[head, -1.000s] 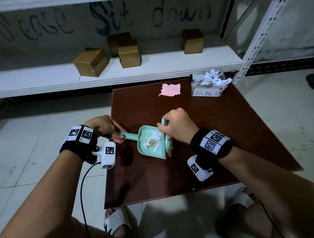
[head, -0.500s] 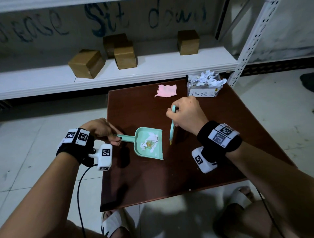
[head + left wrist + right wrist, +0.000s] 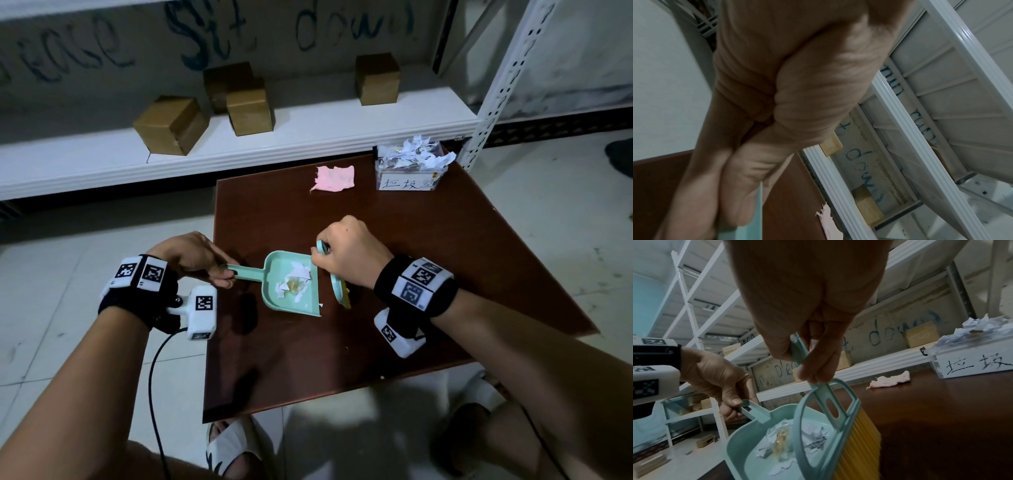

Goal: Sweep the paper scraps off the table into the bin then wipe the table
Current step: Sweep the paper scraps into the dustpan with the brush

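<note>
A mint-green dustpan (image 3: 298, 301) lies on the dark brown table (image 3: 428, 246), holding a heap of white paper scraps (image 3: 296, 282). My left hand (image 3: 198, 257) grips its handle at the table's left edge. My right hand (image 3: 346, 253) grips the handle of a small mint brush (image 3: 337, 286) with yellow bristles, held at the dustpan's open right lip. The right wrist view shows the brush (image 3: 838, 423) standing just against the dustpan (image 3: 748, 439) mouth, with scraps (image 3: 797, 444) inside. One tiny scrap (image 3: 321, 304) lies by the pan's front corner.
A clear bin (image 3: 411, 171) heaped with paper scraps stands at the table's far right corner. A pink cloth (image 3: 334, 178) lies to its left. Behind the table, a white shelf (image 3: 239, 150) carries several cardboard boxes. A white upright post (image 3: 496, 85) rises at right.
My right hand with the brush, which had swung away toward the far side of the table, has come back to the dustpan's mouth. The left hand and dustpan have hardly moved.
</note>
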Demonstrator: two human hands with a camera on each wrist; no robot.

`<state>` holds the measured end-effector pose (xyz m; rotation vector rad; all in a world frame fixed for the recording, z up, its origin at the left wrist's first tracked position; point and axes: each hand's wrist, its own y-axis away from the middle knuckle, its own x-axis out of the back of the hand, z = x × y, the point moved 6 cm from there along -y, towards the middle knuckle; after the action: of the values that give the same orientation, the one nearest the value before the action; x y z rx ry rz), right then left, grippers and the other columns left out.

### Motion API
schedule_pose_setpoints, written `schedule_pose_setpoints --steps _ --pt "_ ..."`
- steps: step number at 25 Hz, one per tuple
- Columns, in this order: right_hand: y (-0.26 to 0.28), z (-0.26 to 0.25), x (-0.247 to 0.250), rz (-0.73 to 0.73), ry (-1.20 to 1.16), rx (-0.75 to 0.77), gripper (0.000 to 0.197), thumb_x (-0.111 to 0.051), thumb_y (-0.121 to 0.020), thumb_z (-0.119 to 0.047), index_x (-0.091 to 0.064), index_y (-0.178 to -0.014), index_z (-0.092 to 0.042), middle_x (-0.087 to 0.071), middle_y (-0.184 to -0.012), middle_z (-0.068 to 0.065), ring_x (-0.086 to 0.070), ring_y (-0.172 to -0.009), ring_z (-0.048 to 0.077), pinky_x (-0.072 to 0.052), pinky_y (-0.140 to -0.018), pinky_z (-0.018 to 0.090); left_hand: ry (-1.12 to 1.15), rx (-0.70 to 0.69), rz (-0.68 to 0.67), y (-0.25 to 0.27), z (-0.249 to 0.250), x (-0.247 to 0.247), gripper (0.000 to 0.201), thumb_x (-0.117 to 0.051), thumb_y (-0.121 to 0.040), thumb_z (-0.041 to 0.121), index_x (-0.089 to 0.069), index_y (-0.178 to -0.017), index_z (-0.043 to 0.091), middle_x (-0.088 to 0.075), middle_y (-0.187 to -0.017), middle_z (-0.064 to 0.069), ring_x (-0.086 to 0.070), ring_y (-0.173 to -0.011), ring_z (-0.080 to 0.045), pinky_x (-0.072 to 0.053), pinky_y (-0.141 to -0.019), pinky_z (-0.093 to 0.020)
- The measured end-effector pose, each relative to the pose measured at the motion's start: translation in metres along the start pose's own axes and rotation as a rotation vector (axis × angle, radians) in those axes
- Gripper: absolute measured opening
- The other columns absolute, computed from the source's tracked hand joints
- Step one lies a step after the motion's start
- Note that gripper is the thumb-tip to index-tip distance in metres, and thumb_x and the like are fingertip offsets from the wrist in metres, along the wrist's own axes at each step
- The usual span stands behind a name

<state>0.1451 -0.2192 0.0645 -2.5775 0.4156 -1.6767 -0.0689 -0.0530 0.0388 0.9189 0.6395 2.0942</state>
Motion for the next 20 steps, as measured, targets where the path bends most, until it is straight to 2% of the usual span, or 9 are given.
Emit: schedule_pose_setpoints --steps 3,5,8,10,13,17,20 --pt "-0.004 -0.001 -0.001 -0.001 -0.019 -0.025 0.054 -0.065 -0.088 -0.029 -0.031 -0.05 -0.013 -0.033 -0.052 0.001 -0.039 -0.049 0.019 -0.042 -0.049 0.037 -0.016 0.0 -0.022 -0.001 -0.002 0.002 0.019 -0.069 -0.076 -0.02 -0.077 -0.089 -0.01 -0.068 -0.101 -0.04 -0.071 -0.074 -0.033 -0.063 -0.074 -0.034" --pt "-0.005 -0.001 -0.001 -0.001 -0.02 -0.037 0.055 -0.065 -0.089 -0.029 -0.03 -0.051 -0.014 -0.033 -0.054 0.0 -0.042 -0.052 0.022 -0.037 -0.051 0.035 -0.022 0.002 -0.032 -0.002 -0.003 0.004 0.019 -0.07 -0.075 -0.019 -0.076 -0.091 -0.01 -0.066 -0.103 -0.042 -0.067 -0.086 -0.036 -0.061 -0.082 -0.037" --pt "-0.006 0.0 -0.001 -0.011 -0.018 -0.065 0.054 -0.065 -0.091 -0.03 -0.031 -0.051 -0.015 -0.035 -0.056 0.0 -0.049 -0.059 0.025 -0.04 -0.053 0.035 -0.008 0.005 -0.028 -0.004 -0.006 0.01 0.018 -0.069 -0.076 -0.018 -0.076 -0.091 -0.01 -0.064 -0.107 -0.043 -0.062 -0.092 -0.036 -0.054 -0.097 -0.045" --pt "-0.007 -0.001 -0.002 -0.018 -0.014 -0.076 0.054 -0.065 -0.091 -0.031 -0.031 -0.051 -0.016 -0.036 -0.057 0.001 -0.053 -0.064 0.028 -0.043 -0.055 0.036 0.009 0.014 -0.002 -0.003 -0.009 0.014 0.017 -0.069 -0.077 -0.019 -0.078 -0.086 -0.008 -0.067 -0.103 -0.039 -0.066 -0.089 -0.036 -0.058 -0.091 -0.041" --pt "-0.007 -0.006 -0.002 -0.01 -0.016 -0.064 0.054 -0.066 -0.09 -0.03 -0.032 -0.051 -0.015 -0.036 -0.055 0.0 -0.05 -0.059 0.025 -0.045 -0.053 0.038 0.0 0.029 0.015 -0.004 -0.013 0.016 0.019 -0.069 -0.077 -0.019 -0.079 -0.083 -0.004 -0.072 -0.094 -0.033 -0.074 -0.075 -0.031 -0.063 -0.075 -0.033" --pt "-0.009 -0.012 -0.008 0.011 -0.072 -0.055 0.055 -0.068 -0.088 -0.032 -0.033 -0.05 -0.013 -0.038 -0.051 0.001 -0.039 -0.046 0.014 -0.04 -0.05 0.036 -0.008 0.035 0.027 -0.004 -0.014 0.015 0.023 -0.069 -0.077 -0.019 -0.076 -0.094 -0.008 -0.073 -0.09 -0.031 -0.074 -0.068 -0.027 -0.063 -0.071 -0.031" --pt "-0.011 -0.015 -0.011 0.052 -0.206 -0.048 0.048 -0.065 -0.086 -0.038 -0.054 -0.052 -0.006 -0.059 -0.045 0.005 -0.058 -0.046 0.013 -0.054 -0.057 0.036 -0.005 0.031 0.021 -0.005 -0.013 0.012 0.024 -0.069 -0.076 -0.019 -0.076 -0.096 -0.008 -0.073 -0.089 -0.031 -0.074 -0.066 -0.027 -0.063 -0.067 -0.03"
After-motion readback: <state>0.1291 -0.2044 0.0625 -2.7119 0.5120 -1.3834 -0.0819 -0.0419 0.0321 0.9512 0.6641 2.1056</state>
